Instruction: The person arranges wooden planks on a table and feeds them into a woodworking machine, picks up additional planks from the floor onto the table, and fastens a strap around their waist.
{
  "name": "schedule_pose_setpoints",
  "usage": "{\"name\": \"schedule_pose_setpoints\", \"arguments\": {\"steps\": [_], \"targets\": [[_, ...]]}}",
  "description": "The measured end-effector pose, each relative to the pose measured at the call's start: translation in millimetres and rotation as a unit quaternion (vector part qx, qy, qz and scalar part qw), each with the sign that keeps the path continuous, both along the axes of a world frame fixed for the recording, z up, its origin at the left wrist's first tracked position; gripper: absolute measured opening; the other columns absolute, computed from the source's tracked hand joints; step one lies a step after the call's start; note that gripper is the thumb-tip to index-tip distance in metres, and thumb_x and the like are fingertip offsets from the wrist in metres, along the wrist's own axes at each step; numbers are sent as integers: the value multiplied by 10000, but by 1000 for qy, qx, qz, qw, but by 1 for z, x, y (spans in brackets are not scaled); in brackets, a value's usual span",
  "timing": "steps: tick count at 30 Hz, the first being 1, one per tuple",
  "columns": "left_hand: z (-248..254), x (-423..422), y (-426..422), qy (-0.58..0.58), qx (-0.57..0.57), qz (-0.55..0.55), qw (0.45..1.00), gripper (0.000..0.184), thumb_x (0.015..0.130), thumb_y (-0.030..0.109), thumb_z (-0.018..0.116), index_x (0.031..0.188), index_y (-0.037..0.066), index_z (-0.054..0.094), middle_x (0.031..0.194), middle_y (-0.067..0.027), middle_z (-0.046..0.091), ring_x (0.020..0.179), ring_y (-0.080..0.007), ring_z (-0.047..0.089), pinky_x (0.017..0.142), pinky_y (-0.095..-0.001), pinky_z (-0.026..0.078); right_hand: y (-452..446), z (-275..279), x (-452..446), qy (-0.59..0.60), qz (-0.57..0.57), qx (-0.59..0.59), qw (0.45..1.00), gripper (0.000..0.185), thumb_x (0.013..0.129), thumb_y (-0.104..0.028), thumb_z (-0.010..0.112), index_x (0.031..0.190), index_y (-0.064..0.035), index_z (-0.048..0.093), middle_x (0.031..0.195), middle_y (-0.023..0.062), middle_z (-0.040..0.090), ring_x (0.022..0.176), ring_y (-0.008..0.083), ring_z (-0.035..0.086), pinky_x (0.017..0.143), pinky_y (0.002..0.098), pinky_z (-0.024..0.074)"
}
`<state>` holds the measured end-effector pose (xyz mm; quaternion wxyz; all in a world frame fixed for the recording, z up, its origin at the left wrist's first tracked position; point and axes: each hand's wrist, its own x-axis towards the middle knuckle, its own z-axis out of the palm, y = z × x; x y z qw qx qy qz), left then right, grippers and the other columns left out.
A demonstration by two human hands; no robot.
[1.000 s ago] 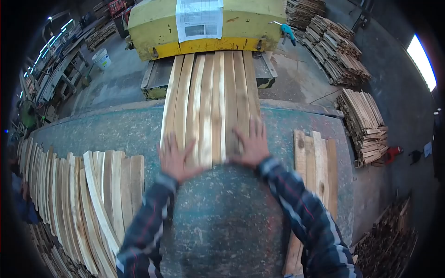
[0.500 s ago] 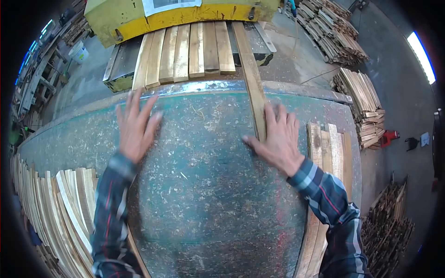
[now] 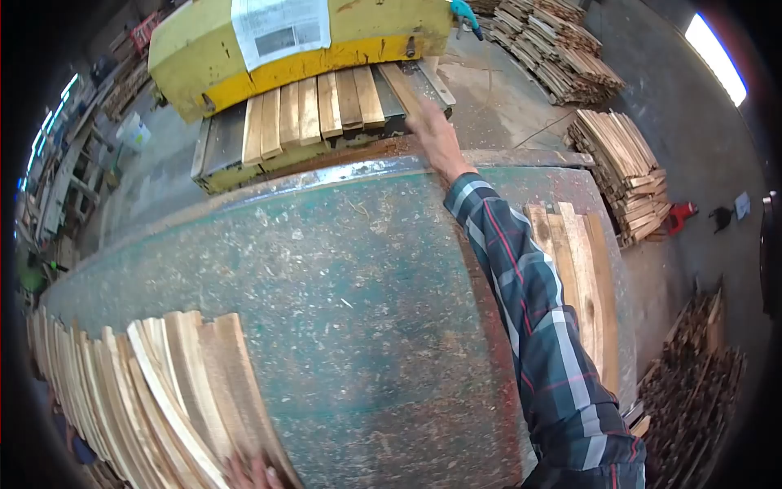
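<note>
Along the left edge of our scuffed green surface (image 3: 383, 244), wooden strips (image 3: 155, 383) lie side by side, the fingers of our left hand (image 3: 254, 474) over the rightmost ones; cut off by the frame, its grip is one we cannot tell. Beyond the far edge, a row of boards (image 3: 309, 114) juts from under a yellow machine (image 3: 383, 28) bearing a paper sheet (image 3: 285, 31). At the row's right end, a single strip (image 3: 397, 84) meets our right hand (image 3: 438, 140), too blurred for us to tell whether it grips. Past our plaid sleeve (image 3: 533, 306), more boards (image 3: 585, 277) line the right edge.
</note>
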<state>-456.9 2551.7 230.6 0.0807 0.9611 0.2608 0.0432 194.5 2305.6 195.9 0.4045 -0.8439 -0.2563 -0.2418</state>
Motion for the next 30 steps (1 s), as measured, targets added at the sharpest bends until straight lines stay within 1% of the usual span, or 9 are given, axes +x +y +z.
{"name": "schedule_pose_setpoints", "arguments": {"steps": [2, 4, 7, 8, 9, 12, 15, 21, 30], "targets": [[11, -27, -11, 13, -21, 51, 998, 497, 1064, 423, 492, 1492, 178, 558, 1602, -236, 386, 1512, -429, 292, 1196, -665, 168, 7, 10, -11, 21, -45, 145, 988, 476, 1056, -426, 493, 1413, -125, 588, 1466, 188, 564, 1454, 359, 425, 1224, 529, 218], [2, -60, -26, -11, -53, 96, 994, 558, 1064, 473, 460, 1535, 176, 502, 1639, -235, 320, 1529, -441, 247, 1198, -669, 160, -49, 47, -75, 52, -40, -18, 998, 521, 1082, -463, 403, 1451, -129, 558, 1495, 161, 552, 1488, 348, 384, 1243, 561, 113], [-6, -93, -44, 108, 34, 150, 982, 663, 1056, 560, 402, 1592, 170, 402, 1679, -235, 214, 1553, -456, 155, 1207, -670, 131, -185, 55, -181, -5, -114, -144, 983, 423, 1047, -278, 527, 1389, -39, 599, 1436, 211, 584, 1434, 383, 441, 1195, 463, 320], [-8, -99, -46, 123, 28, 148, 981, 758, 1036, 647, 337, 1633, 181, 298, 1696, -239, 139, 1565, -463, 79, 1220, -666, 69, -227, 65, -230, 43, -176, -165, 970, 453, 1038, -295, 538, 1376, 2, 593, 1413, 251, 583, 1395, 409, 466, 1182, 471, 332], [-10, -103, -46, 125, 63, 146, 979, 699, 1035, 562, 386, 1620, 183, 328, 1699, -221, 148, 1560, -462, 108, 1219, -654, 108, -273, 54, -275, 74, -271, -188, 941, 521, 1065, -322, 477, 1441, 36, 521, 1466, 226, 549, 1431, 375, 436, 1204, 425, 316], [-24, -107, -46, 125, 140, 149, 971, 652, 1019, 414, 501, 1613, 200, 337, 1710, -188, 126, 1554, -465, 134, 1207, -649, 187, -350, 42, -391, 351, -422, -122, 827, 739, 1015, -503, 523, 1534, 10, 407, 1521, 241, 489, 1470, 364, 398, 1257, 546, 67], [-32, -103, -50, 131, 150, 147, 969, 733, 1002, 474, 514, 1647, 241, 255, 1722, -181, 58, 1563, -468, 85, 1192, -673, 203, -381, -17, -439, 283, -399, -190, 851, 931, 946, -665, 523, 1600, -41, 300, 1615, 240, 360, 1540, 336, 276, 1229, 631, -50], [-39, -112, -48, 84, 172, 137, 972, 693, 993, 479, 532, 1618, 252, 335, 1727, -172, 45, 1564, -475, 70, 1157, -706, 252, -282, 7, -461, 324, -340, -219, 856, 1201, 788, -804, 612, 1601, 8, 262, 1662, 221, 273, 1565, 358, 196, 1235, 634, -24], [-18, -115, -45, 67, 71, 137, 986, 670, 988, 503, 536, 1585, 232, 396, 1706, -207, 122, 1517, -514, 169, 1113, -707, 296, -60, 17, -505, 329, -202, -213, 897, 1157, 792, -783, 624, 1615, -51, 269, 1671, 244, 210, 1565, 390, 157, 1229, 650, 11]]}}
